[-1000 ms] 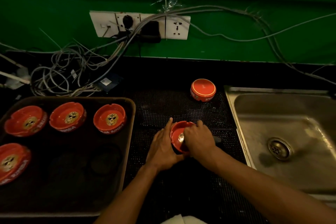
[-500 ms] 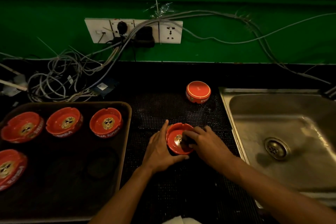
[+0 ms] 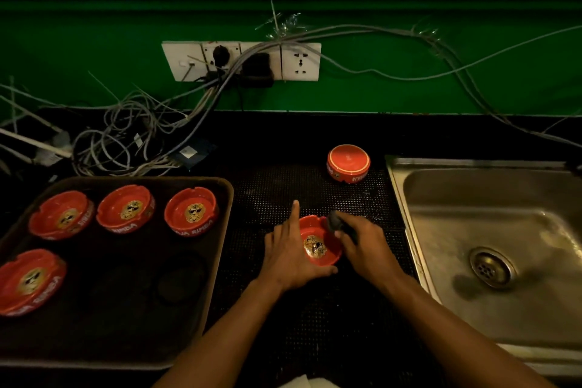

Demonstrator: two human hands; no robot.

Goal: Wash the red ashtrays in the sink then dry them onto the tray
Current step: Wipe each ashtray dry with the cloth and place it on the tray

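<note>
Head view: right hand [image 3: 367, 246] now lifted off ashtray [image 3: 319, 246], fingers curled round dark cloth [image 3: 335, 220] at its far rim; half a second ago cloth was down inside bowl. Left hand [image 3: 288, 253] cups ashtray's left side, forefinger straight. Ashtray on desk mat between tray [image 3: 217, 261] and sink [image 3: 406, 205]. Wipe looks finished; tray next. Camera dipped slightly.

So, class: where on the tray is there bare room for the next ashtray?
The tray is bare right of the front-left ashtray and in front of the back row. The back row is crowded. The left hand holds the next ashtray.
</note>
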